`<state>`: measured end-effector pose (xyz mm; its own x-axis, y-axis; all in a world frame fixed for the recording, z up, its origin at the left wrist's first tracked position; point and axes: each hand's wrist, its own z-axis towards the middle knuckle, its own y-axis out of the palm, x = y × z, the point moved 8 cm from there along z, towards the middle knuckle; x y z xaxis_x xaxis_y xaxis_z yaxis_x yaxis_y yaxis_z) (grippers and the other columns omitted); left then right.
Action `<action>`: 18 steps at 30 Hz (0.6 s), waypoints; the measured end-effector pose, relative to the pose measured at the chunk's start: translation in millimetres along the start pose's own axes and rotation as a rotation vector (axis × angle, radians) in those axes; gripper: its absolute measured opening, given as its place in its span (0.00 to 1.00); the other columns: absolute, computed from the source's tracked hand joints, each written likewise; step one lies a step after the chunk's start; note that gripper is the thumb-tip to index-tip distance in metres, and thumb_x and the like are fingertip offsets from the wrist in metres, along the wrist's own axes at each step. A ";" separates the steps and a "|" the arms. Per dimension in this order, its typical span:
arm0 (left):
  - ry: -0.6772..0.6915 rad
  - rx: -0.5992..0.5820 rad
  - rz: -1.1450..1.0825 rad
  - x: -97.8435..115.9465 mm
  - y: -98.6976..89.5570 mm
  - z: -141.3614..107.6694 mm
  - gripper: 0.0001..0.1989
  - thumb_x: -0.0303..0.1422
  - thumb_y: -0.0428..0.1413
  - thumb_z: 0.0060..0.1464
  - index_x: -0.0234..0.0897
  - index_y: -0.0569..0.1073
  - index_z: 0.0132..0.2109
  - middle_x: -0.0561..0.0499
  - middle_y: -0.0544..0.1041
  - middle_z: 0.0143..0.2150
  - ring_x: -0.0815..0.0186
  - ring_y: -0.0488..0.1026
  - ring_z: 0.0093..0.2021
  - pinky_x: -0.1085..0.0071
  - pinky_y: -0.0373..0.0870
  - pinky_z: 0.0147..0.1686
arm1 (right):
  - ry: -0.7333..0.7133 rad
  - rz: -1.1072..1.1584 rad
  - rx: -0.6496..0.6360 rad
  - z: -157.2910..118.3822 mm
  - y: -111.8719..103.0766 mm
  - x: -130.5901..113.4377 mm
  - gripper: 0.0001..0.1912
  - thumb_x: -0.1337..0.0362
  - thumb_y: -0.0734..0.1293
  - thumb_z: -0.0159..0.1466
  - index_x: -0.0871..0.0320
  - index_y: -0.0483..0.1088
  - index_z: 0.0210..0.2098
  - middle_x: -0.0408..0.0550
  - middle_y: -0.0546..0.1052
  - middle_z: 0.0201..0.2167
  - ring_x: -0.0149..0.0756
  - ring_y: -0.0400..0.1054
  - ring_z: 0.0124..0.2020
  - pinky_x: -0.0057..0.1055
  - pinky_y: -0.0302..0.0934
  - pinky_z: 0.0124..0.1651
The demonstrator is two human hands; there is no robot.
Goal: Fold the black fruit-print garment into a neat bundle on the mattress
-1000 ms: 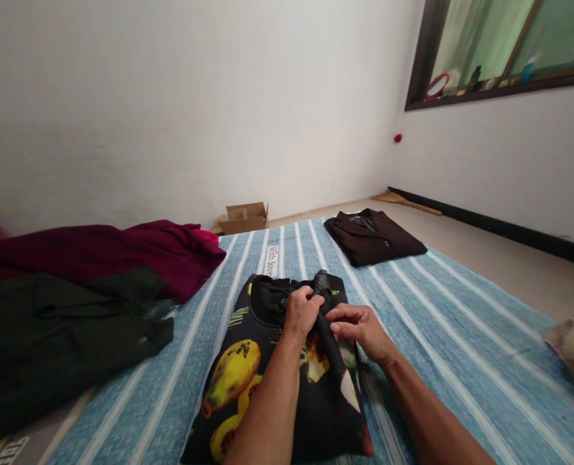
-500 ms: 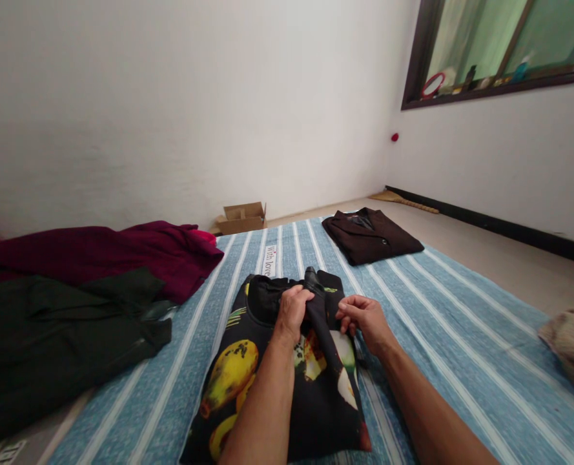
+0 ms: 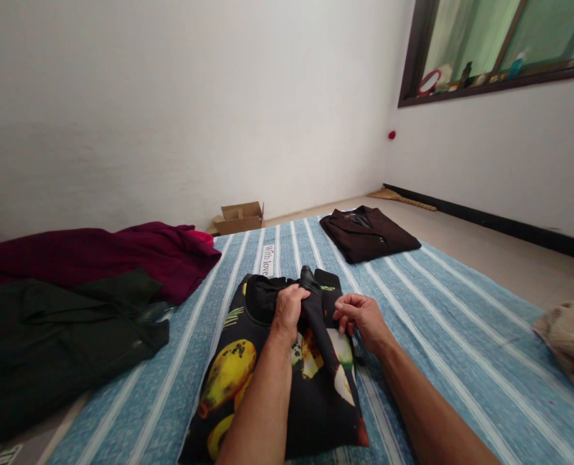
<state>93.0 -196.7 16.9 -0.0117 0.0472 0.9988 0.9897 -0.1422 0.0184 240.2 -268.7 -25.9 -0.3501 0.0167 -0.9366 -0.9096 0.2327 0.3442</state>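
Observation:
A black garment with a yellow fruit print (image 3: 233, 374) lies folded on the blue and white striped bedspread (image 3: 427, 323), its dark collar toward the wall. My left hand (image 3: 289, 310) pinches a raised fold of the black cloth near the collar. On the garment's right edge, my right hand (image 3: 359, 315) has its fingers curled together against the cloth; what lies between its fingertips is too small to make out. Both forearms reach in from below, and the left one covers part of the print.
A folded dark brown garment (image 3: 371, 234) rests at the bed's far edge. Maroon (image 3: 122, 255) and dark green clothes (image 3: 64, 349) are heaped at left. A beige cloth (image 3: 570, 342) sits at right. Beyond the bed are a cardboard box (image 3: 239, 218) and a broom (image 3: 403, 199).
The whole view has shifted slightly. Both hands keep nearly the same places on the black garment.

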 end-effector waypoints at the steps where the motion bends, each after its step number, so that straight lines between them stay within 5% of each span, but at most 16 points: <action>1: 0.003 0.002 -0.004 0.3 -0.3 0.1 0.09 0.35 0.54 0.34 0.36 0.62 0.19 0.59 0.60 0.18 0.73 0.57 0.20 0.75 0.52 0.19 | 0.002 -0.004 -0.006 0.0 0.4 0.2 0.14 0.58 0.72 0.48 0.61 0.68 0.25 0.44 0.74 0.18 0.27 0.65 0.13 0.19 0.48 0.12; 18: 0.008 -0.018 -0.084 -1.1 -0.9 1.4 0.08 0.33 0.55 0.34 0.36 0.63 0.18 0.59 0.61 0.18 0.73 0.56 0.21 0.75 0.52 0.19 | -0.007 -0.275 -0.038 -5.2 22.0 10.6 0.13 0.55 0.66 0.53 0.60 0.71 0.27 0.38 0.69 0.15 0.25 0.59 0.10 0.23 0.52 0.12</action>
<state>92.4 -195.3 15.8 -0.0959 0.0519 0.9940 0.9825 -0.1554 0.1029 215.3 -268.5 -28.0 -0.0873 -0.0352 -0.9956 -0.9781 0.1926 0.0789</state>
